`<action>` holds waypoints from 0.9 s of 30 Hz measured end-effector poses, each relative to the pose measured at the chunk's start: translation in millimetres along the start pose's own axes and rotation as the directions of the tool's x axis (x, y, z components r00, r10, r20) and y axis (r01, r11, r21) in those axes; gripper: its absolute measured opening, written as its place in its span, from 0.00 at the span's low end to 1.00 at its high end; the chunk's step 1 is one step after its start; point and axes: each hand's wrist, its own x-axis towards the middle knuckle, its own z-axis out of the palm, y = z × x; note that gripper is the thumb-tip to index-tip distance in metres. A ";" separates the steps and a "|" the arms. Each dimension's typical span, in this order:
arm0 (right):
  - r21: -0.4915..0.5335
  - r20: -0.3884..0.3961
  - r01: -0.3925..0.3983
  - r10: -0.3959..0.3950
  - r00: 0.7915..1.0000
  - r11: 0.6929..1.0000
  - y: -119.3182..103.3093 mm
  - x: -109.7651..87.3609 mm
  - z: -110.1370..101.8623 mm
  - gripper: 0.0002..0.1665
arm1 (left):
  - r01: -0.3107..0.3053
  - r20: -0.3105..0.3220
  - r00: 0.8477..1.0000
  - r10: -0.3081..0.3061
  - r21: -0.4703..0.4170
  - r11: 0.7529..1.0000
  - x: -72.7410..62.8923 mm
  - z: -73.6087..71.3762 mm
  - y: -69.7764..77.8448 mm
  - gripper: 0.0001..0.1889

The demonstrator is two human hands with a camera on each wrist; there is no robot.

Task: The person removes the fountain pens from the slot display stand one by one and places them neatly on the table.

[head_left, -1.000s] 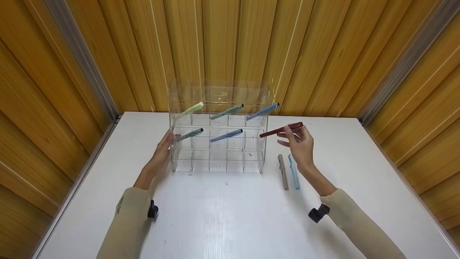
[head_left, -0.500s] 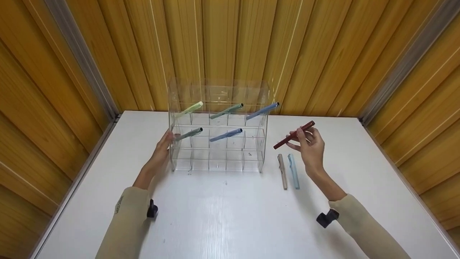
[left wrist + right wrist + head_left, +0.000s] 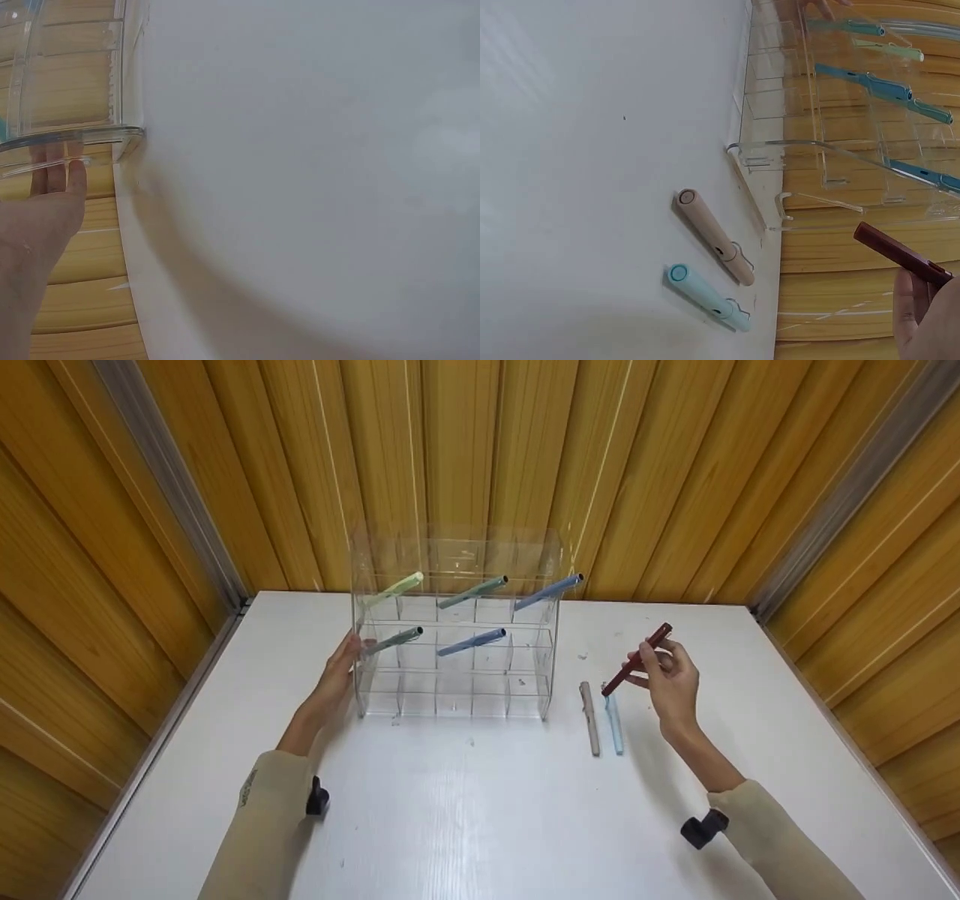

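A clear acrylic pen rack [image 3: 455, 671] stands towards the back of the white table, bearing several slanted pens: a light green pen [image 3: 395, 589], green ones and blue ones [image 3: 472, 642]. My left hand [image 3: 337, 667] rests against the rack's left side panel; in the left wrist view its fingers [image 3: 54, 169] lie straight at the clear panel. My right hand [image 3: 673, 684] pinches a dark red capped pen [image 3: 636, 660] between thumb and fingers, right of the rack. The pen tilts down to the left, its lower end overlapping the top of a light blue pen [image 3: 615, 727].
Beside the light blue pen lies a beige pen [image 3: 591, 720], both on the table [image 3: 450, 825] right of the rack. Wood-patterned panels [image 3: 457, 450] rise behind and on both sides. The right wrist view shows the rack's clear side edge [image 3: 802, 142] near the two lying pens.
My right hand has drawn the red pen away from the rack's middle row, to the right and nearer me, and tilted it steeper. The left hand stays at the rack's side.
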 end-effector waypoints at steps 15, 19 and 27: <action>-0.334 -0.039 -0.110 0.103 0.994 0.936 26.6 3.7 -26.7 0.26 | 0.001 0.014 1.000 -0.001 -0.010 1.000 -2.4 -1.0 -4.1 0.38; -0.363 -0.028 -0.138 0.138 0.990 0.921 32.5 2.6 -31.3 0.24 | 0.024 0.009 1.000 -0.024 0.013 1.000 -4.2 -1.6 -2.7 0.40; -0.356 -0.027 -0.213 0.218 0.976 0.910 41.0 3.8 -43.4 0.23 | 0.016 0.016 1.000 -0.016 -0.008 1.000 -0.3 0.2 -3.1 0.40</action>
